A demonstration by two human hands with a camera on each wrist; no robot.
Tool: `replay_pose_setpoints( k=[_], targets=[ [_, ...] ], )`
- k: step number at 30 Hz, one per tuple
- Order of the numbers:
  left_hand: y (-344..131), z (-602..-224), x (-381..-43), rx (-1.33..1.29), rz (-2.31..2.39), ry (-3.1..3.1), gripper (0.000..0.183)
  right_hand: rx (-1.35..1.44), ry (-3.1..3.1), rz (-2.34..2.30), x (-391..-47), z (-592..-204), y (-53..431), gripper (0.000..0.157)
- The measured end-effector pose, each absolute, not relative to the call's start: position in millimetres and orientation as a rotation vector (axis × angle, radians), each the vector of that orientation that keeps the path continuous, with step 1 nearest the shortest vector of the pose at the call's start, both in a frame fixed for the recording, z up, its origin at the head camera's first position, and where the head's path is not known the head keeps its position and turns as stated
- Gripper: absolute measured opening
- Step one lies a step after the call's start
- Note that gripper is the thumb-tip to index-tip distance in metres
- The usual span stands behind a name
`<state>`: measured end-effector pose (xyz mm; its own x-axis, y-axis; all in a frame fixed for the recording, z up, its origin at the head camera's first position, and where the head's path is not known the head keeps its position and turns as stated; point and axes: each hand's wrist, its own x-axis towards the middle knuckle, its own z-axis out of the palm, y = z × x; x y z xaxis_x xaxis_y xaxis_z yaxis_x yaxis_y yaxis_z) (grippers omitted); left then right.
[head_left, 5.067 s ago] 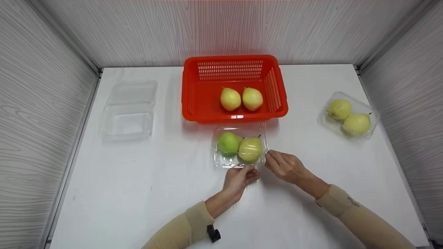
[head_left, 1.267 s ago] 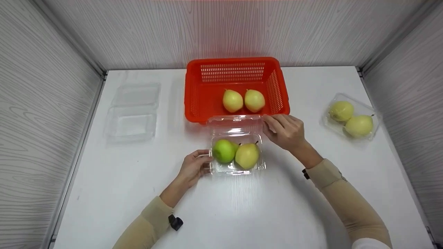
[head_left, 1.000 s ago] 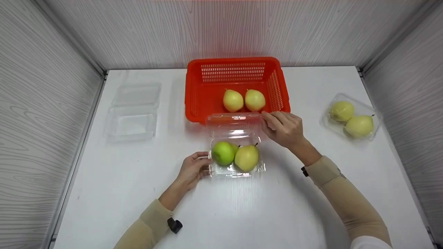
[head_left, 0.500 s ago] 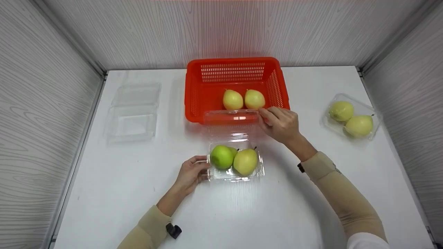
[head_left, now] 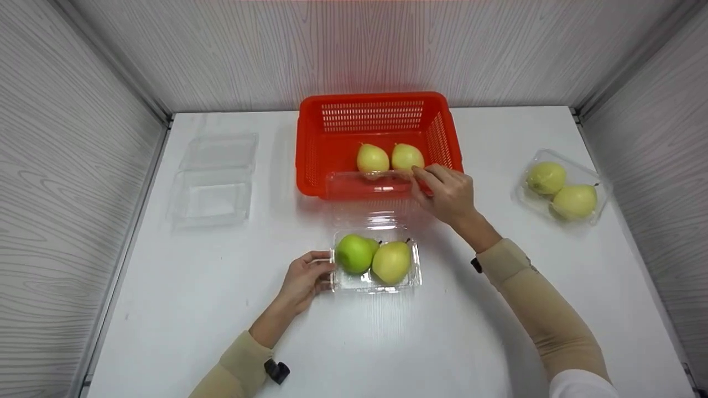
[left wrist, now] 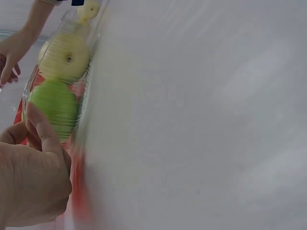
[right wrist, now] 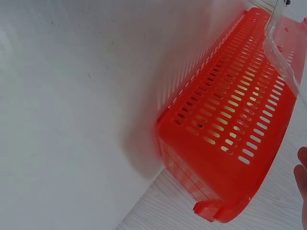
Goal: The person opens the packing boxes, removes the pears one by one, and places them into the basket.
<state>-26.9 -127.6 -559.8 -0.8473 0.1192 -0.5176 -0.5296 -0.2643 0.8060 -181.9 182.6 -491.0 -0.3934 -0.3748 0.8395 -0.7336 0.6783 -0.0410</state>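
A clear plastic clamshell box (head_left: pixel 377 286) lies in front of the red basket, its lid (head_left: pixel 354 188) raised and leaning back over the basket's front rim. In its base sit a green pear (head_left: pixel 354 254) with a paler neck and a yellow pear (head_left: pixel 391 262). My left hand (head_left: pixel 304 279) grips the base's left wall between thumb and fingers; the left wrist view shows this hand (left wrist: pixel 38 167) beside the green pear (left wrist: pixel 55 105). My right hand (head_left: pixel 447 193) pinches the lid's right corner. In the right wrist view, only fingertips (right wrist: pixel 301 177) show at the edge, near the lid (right wrist: pixel 278 52).
The red basket (head_left: pixel 310 143) holds two yellow pears (head_left: pixel 373 159). At the right lies another clear box (head_left: pixel 534 207) with two yellow pears (head_left: pixel 575 200). An open clamshell box (head_left: pixel 213 179) with nothing in it stands at the left.
The lid, down over the pears at first, has swung up and back with my right hand. My left hand has gone from the front edge to the left side. The base has slid slightly nearer.
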Motion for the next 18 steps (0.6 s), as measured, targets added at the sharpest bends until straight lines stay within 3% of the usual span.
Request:
replay_pose_setpoints(
  k=[12, 18],
  targets=[
    [-128, -559, -26, -0.515, 2.133, 1.598, 0.032, 0.817, -2.081, 0.57, -176, -491, 183, 0.023],
    [-127, -557, -26, -0.537, 2.141, 1.591, 0.028, 0.859, -2.136, 0.627, -165, -484, 186, 0.034]
  ],
)
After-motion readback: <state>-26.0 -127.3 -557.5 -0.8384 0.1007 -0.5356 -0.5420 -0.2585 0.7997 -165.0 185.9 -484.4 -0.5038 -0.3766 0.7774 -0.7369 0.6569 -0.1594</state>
